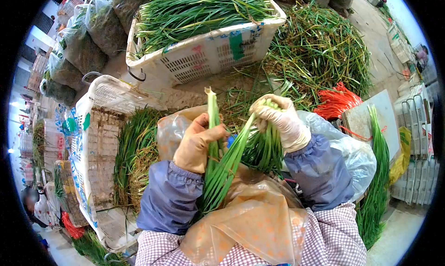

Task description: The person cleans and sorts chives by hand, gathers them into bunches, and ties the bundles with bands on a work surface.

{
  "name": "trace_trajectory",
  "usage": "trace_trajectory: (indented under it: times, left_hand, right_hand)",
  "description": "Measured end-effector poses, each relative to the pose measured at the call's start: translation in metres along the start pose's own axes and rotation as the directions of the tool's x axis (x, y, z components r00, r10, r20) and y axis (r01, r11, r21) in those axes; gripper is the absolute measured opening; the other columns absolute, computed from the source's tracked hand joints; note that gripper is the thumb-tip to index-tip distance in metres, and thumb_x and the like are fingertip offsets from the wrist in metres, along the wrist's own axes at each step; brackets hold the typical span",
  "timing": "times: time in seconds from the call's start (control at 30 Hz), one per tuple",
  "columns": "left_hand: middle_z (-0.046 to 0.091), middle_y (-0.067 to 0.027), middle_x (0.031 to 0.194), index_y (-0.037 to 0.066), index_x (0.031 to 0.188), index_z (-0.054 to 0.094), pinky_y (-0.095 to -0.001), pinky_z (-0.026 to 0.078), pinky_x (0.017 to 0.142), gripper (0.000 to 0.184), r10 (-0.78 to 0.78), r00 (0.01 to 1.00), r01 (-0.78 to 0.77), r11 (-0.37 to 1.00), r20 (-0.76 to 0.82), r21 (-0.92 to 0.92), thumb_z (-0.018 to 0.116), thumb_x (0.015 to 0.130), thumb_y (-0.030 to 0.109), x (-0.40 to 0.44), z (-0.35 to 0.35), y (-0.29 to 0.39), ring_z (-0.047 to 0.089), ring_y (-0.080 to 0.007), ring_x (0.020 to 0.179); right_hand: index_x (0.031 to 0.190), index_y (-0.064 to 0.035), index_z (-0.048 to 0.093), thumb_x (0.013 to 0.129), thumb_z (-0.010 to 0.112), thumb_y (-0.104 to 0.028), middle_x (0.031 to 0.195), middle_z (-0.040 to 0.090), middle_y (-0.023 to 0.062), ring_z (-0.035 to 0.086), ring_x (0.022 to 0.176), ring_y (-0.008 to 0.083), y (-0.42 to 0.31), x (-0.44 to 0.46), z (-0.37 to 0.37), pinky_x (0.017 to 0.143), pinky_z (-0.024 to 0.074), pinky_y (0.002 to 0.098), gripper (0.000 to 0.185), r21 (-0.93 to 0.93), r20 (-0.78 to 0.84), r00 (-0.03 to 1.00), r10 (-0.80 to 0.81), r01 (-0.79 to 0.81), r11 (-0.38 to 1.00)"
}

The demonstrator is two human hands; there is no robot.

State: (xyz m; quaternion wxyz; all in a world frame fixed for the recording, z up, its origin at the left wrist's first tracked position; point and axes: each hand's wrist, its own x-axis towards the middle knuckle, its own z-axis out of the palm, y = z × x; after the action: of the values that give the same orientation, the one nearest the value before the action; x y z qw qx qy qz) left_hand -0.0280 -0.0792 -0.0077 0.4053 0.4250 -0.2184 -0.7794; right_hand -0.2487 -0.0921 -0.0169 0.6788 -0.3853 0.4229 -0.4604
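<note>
My left hand (195,143), in a worn tan glove, is closed around a few green chives (212,110), their pale cut ends pointing up. Long leaves hang below it over my lap. In a whitish glove, my right hand (282,122) is closed on a thicker bunch of chives (266,151). The pale ends show at the top of that fist and the leaves droop beneath. Some leaves (235,166) slant between the two hands. A plastic apron sheet (252,219) with orange spots covers my lap.
Ahead stands a white crate (204,57) heaped with chives. Another crate (88,159) lies at left, beside loose chives (132,159). Trimmings (320,48) are piled at far right. Red ties (337,101) and a board (373,122) are at right, near long chives (374,187).
</note>
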Motion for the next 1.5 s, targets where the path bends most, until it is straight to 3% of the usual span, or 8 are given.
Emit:
trace_trajectory:
  times: [0.3, 0.5, 0.6, 0.7, 0.8, 1.07, 1.2, 1.5]
  left_hand:
    - [0.056, -0.0006, 0.088, 0.008, 0.111, 0.055, -0.0227, 0.042, 0.052, 0.032, 0.001, 1.0, 0.0, 0.941, -0.004, 0.339, 0.067, 0.082, 0.011, 0.0, 0.007, 0.004, 0.05, -0.0089, 0.059]
    - [0.057, -0.0054, 0.101, 0.007, 0.112, 0.05, -0.0275, 0.052, 0.064, 0.033, -0.088, 0.988, 0.094, 0.995, 0.126, -0.037, 0.061, 0.081, 0.008, 0.004, -0.002, -0.001, 0.058, -0.0135, 0.074]
    - [0.058, -0.0061, 0.103, 0.006, 0.113, 0.051, -0.0296, 0.053, 0.068, 0.037, -0.084, 0.987, 0.093, 0.994, 0.138, -0.061, 0.062, 0.077, 0.004, 0.009, -0.008, -0.009, 0.058, -0.0157, 0.078]
    - [0.059, -0.006, 0.101, 0.006, 0.119, 0.051, -0.0305, 0.054, 0.069, 0.043, -0.105, 0.986, 0.112, 0.992, 0.127, -0.052, 0.062, 0.077, 0.002, 0.011, 0.0, -0.013, 0.06, -0.0167, 0.078]
    - [0.061, -0.0058, 0.095, 0.006, 0.118, 0.052, -0.0328, 0.055, 0.071, 0.042, -0.091, 0.988, 0.09, 0.996, 0.123, 0.018, 0.063, 0.078, 0.001, 0.012, 0.006, -0.018, 0.062, -0.0178, 0.077]
    - [0.06, -0.0065, 0.09, 0.008, 0.102, 0.05, -0.0313, 0.053, 0.067, 0.023, -0.004, 1.0, 0.003, 0.997, -0.002, -0.075, 0.064, 0.084, 0.004, 0.012, -0.007, -0.016, 0.063, -0.0195, 0.079]
    - [0.057, -0.0051, 0.091, 0.009, 0.116, 0.052, -0.0319, 0.053, 0.068, 0.032, -0.093, 0.993, 0.099, 0.991, 0.069, -0.09, 0.062, 0.087, 0.012, 0.005, -0.005, -0.008, 0.058, -0.0182, 0.081]
    - [0.063, -0.0044, 0.088, 0.004, 0.106, 0.055, -0.0287, 0.053, 0.066, 0.025, -0.031, 0.996, 0.037, 0.997, 0.086, -0.064, 0.065, 0.083, 0.002, 0.009, 0.01, -0.024, 0.062, -0.0147, 0.073]
  right_hand:
    - [0.093, 0.0006, 0.064, 0.083, 0.066, -0.01, 0.069, 0.062, 0.0028, 0.055, 0.054, 0.008, -0.011, -0.001, -0.034, 0.051, 0.0444, 0.0215, 0.015, 0.084, -0.014, 0.996, -0.092, 0.093, 0.992]
    - [0.087, -0.0056, 0.062, 0.079, 0.068, -0.006, 0.081, 0.066, 0.0055, 0.058, 0.062, 0.01, -0.053, 0.012, -0.109, 0.055, 0.0505, 0.0259, 0.01, -0.101, -0.48, 0.805, -0.35, 0.346, 0.933]
    - [0.088, -0.0049, 0.06, 0.081, 0.065, -0.012, 0.113, 0.061, 0.0147, 0.062, 0.073, 0.0134, -0.039, 0.014, -0.112, 0.062, 0.0546, 0.0273, 0.011, -0.321, -0.244, 0.86, -0.449, 0.365, 0.874]
    - [0.094, -0.0021, 0.06, 0.081, 0.063, -0.01, 0.072, 0.062, 0.0052, 0.059, 0.062, 0.012, -0.03, 0.002, -0.047, 0.056, 0.0477, 0.025, 0.015, -0.373, 0.002, 0.983, -0.182, 0.169, 0.912]
    - [0.099, -0.0001, 0.064, 0.082, 0.066, -0.012, 0.072, 0.06, 0.0016, 0.058, 0.061, 0.0095, -0.01, 0.004, -0.008, 0.057, 0.0457, 0.0227, 0.021, -0.218, 0.115, 0.993, 0.029, -0.003, 0.976]
    - [0.092, -0.0001, 0.062, 0.08, 0.071, -0.01, 0.07, 0.061, 0.0033, 0.059, 0.058, 0.0111, 0.011, 0.015, -0.014, 0.053, 0.0468, 0.0251, 0.018, -0.015, -0.055, 0.998, -0.01, 0.01, 1.0]
    - [0.112, 0.0007, 0.059, 0.08, 0.072, -0.012, 0.073, 0.06, 0.0013, 0.053, 0.057, 0.008, -0.006, 0.027, -0.051, 0.053, 0.0457, 0.0212, 0.037, -0.361, -0.324, 0.941, -0.096, -0.029, 0.932]
    - [0.092, -0.0028, 0.065, 0.083, 0.069, -0.013, 0.07, 0.06, 0.0001, 0.052, 0.055, 0.0057, -0.002, 0.009, 0.02, 0.051, 0.0426, 0.0198, 0.014, -0.074, 0.088, 0.996, 0.019, -0.013, 0.997]
